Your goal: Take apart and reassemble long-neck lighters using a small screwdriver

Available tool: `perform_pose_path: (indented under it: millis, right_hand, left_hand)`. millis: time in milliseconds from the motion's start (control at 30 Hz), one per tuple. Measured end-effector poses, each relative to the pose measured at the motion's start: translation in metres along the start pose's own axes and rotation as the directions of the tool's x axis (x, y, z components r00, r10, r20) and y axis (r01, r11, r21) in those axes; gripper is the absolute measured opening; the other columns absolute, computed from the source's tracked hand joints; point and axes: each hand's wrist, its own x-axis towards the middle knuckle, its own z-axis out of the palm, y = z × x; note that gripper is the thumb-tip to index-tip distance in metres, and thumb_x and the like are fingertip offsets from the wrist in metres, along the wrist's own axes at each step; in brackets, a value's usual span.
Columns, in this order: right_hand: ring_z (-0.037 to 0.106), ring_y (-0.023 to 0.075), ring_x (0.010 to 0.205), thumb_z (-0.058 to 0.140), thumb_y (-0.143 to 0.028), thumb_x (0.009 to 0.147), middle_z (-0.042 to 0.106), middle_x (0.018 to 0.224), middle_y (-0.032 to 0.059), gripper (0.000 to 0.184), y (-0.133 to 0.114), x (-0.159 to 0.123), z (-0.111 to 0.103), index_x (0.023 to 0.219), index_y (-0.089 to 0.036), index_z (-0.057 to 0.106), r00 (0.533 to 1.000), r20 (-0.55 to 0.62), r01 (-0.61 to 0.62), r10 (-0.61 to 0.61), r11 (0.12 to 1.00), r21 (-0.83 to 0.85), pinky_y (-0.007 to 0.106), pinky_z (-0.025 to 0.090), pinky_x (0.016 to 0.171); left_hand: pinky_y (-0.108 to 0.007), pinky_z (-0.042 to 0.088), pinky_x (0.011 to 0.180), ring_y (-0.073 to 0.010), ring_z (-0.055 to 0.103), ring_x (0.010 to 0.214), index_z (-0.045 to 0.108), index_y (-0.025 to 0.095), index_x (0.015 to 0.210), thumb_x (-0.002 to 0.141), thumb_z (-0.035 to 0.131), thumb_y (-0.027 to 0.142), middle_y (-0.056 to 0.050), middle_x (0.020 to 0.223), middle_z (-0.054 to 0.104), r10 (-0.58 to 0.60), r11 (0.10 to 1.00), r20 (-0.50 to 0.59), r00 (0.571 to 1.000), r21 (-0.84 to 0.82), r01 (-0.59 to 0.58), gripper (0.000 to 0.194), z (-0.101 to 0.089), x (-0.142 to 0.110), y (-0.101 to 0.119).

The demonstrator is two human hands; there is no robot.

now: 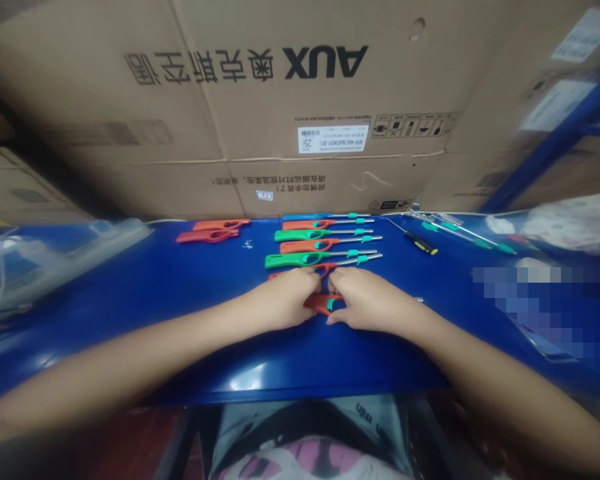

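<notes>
Between my two hands is a red-orange long-nosed gas lighter (323, 304) with a teal trigger. My left hand (296, 293) is closed around its handle end. My right hand (363, 298) is closed on its front part, thumb below the trigger guard; the metal tip shows past my wrist. Just beyond my knuckles lies a red lighter (326, 268), partly hidden by my hands. Behind it a column of lighters lies side by side, among them a green lighter (297, 259), an orange lighter (305, 246) and a blue lighter (307, 217), their nozzles pointing right.
Two red-orange handle shells (209, 235) lie back left, near small metal bits (249, 245). A black-and-yellow screwdriver (420, 242) and several metal nozzles (460, 231) lie back right. A clear plastic tray (100, 250) is at left. A large cardboard box (250, 133) walls off the blue table (180, 360).
</notes>
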Motion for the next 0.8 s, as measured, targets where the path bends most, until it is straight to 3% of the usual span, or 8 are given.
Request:
perform_pose_path:
  millis: [233,367,600,800]
  right_hand:
    - [0.069,0.0305,0.094,0.083,-0.041,0.074,0.072,0.098,0.0103,0.034,-0.003,-0.004,0.000,0.088,-0.017,0.063,1.000,0.007,-0.019,0.020,0.999,-0.034,0.034,0.047,0.070]
    - [0.068,0.0317,0.099,0.082,-0.041,0.075,0.071,0.101,0.0112,0.035,0.000,-0.004,0.003,0.091,-0.016,0.063,1.000,-0.005,0.014,-0.014,1.000,-0.017,0.035,0.048,0.076]
    - [0.066,0.0286,0.102,0.080,-0.039,0.077,0.070,0.108,0.0116,0.038,0.009,0.003,0.006,0.099,-0.017,0.059,0.998,0.048,0.038,-0.047,0.983,0.180,0.034,0.047,0.080]
    - [0.063,0.0243,0.085,0.073,-0.037,0.081,0.067,0.101,0.0100,0.034,0.009,0.002,0.006,0.098,-0.019,0.051,1.000,0.006,-0.024,0.023,0.975,0.219,0.030,0.041,0.065]
  left_hand:
    - [-0.034,0.052,0.073,-0.0307,0.068,0.094,0.067,0.013,0.098,0.077,0.067,0.012,-0.014,0.104,0.069,-0.035,0.997,0.086,0.996,0.071,0.029,0.021,-0.003,0.007,0.008]
    - [-0.035,0.052,0.073,-0.0303,0.068,0.090,0.067,0.012,0.097,0.077,0.065,0.011,-0.014,0.100,0.068,-0.023,0.992,0.077,0.997,0.124,0.013,0.020,-0.003,0.007,0.014]
    - [-0.038,0.053,0.084,-0.0293,0.061,0.099,0.060,0.013,0.100,0.078,0.071,0.022,-0.013,0.108,0.059,0.040,0.995,-0.034,0.999,0.094,-0.036,0.026,0.005,0.002,0.008]
    - [-0.037,0.052,0.088,-0.0241,0.059,0.101,0.058,0.016,0.110,0.095,0.060,0.023,-0.010,0.110,0.057,0.130,0.986,-0.180,0.975,-0.078,-0.146,0.017,0.023,-0.010,-0.017]
